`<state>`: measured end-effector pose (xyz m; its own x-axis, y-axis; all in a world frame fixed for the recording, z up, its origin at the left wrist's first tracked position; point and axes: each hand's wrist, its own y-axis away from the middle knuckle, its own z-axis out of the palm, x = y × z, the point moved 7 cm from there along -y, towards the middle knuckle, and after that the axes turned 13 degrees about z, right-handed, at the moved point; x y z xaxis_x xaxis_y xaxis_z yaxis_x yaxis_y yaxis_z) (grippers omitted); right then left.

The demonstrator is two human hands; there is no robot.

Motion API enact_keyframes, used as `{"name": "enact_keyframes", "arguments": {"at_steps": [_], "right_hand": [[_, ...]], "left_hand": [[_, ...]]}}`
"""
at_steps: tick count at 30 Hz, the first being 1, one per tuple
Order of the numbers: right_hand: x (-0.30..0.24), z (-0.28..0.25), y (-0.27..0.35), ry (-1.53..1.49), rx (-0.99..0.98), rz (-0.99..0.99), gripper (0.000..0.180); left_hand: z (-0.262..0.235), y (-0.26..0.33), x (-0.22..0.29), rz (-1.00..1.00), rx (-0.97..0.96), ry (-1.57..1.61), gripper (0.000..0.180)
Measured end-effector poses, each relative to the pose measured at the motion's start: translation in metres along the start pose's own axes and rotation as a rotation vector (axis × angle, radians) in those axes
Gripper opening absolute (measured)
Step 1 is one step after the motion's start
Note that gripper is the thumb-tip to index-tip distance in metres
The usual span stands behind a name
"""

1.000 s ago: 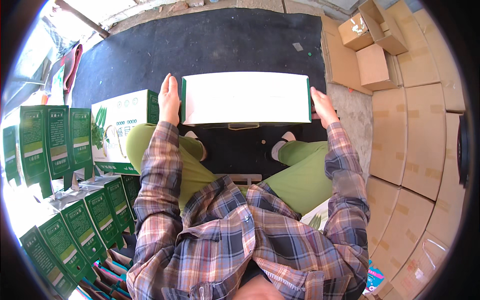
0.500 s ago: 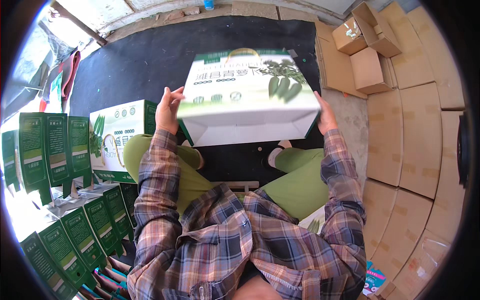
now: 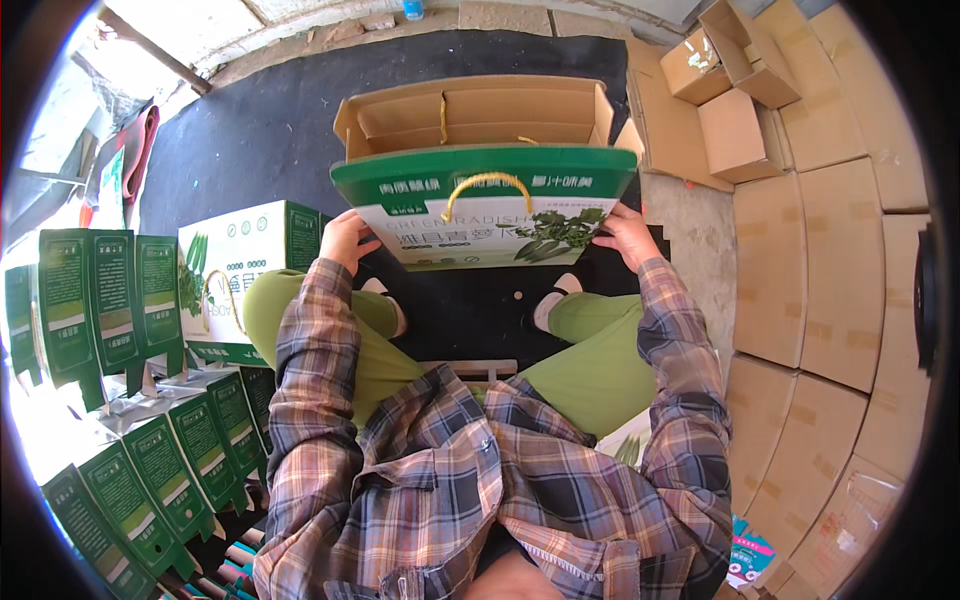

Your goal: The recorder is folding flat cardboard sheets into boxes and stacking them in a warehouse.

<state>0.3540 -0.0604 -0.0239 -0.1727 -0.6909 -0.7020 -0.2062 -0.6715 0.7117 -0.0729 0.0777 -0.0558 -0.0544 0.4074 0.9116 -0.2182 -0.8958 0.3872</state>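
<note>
Left hand (image 3: 346, 241) and right hand (image 3: 630, 238) gripped the open-topped carton (image 3: 480, 160) at its lower sides, over the black mat (image 3: 270, 120). Positioning appeared in progress; the next move called for level, two-sided support.

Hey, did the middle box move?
Yes, the rope-handled carton has turned: blank white face before, open top now, its far rim nearer the far edge of the black mat.

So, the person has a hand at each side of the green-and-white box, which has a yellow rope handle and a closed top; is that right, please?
Not quite: the green-and-white box has an open top, its brown inside visible in the head view. The left hand and right hand are at its sides, and the yellow rope handle is there.
</note>
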Motion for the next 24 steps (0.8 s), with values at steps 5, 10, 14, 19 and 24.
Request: {"name": "enact_keyframes", "arguments": {"at_steps": [5,10,14,19,24], "right_hand": [[0.019,-0.015,-0.008,0.237,0.142,0.131,0.029],[0.016,-0.007,0.003,0.352,0.11,0.205,0.028],[0.004,-0.008,0.016,0.349,0.143,0.2,0.033],[-0.013,-0.006,0.03,0.307,0.182,0.2,0.081],[-0.018,0.002,0.036,0.493,0.172,0.081,0.061]], "left_hand": [[0.002,0.009,-0.008,-0.115,0.1,-0.231,0.027],[0.0,0.001,-0.009,-0.065,0.083,-0.261,0.03],[0.012,0.002,0.011,0.079,0.119,-0.204,0.042],[0.031,0.02,0.043,0.151,0.013,-0.424,0.054],[0.029,0.014,0.045,0.479,-0.098,-0.568,0.072]]}}
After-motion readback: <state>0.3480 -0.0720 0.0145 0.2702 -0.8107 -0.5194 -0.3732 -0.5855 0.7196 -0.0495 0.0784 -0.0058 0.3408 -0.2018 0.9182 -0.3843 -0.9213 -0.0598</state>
